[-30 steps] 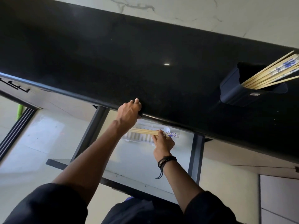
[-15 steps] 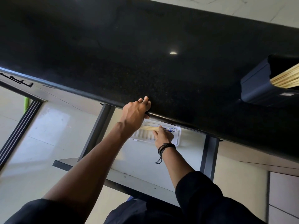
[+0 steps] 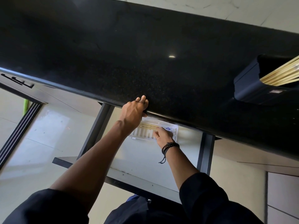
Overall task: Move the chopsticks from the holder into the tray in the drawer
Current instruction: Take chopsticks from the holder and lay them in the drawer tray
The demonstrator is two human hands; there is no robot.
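A dark blue holder (image 3: 249,89) stands on the black counter at the right edge, with several pale chopsticks (image 3: 281,75) leaning out of it. Below the counter an open drawer (image 3: 142,160) holds a white slotted tray (image 3: 142,135). A pair of chopsticks with blue-patterned ends (image 3: 147,126) lies along the tray's far side. My right hand (image 3: 163,136), with dark bracelets on its wrist, reaches into the tray and its fingertips pinch those chopsticks near their middle. My left hand (image 3: 135,110) curls over the counter's front edge just above the tray, hiding the tray's left corner.
The black stone counter (image 3: 145,54) overhangs the back of the drawer and hides the tray's far rim. Dark drawer rails (image 3: 97,130) run down both sides. A pale tiled floor and cabinet fronts lie below and to the right.
My right hand has lowered the patterned chopsticks from just above the tray down onto it. The view has shifted left, so the holder is nearer the right edge. My left hand stays put.
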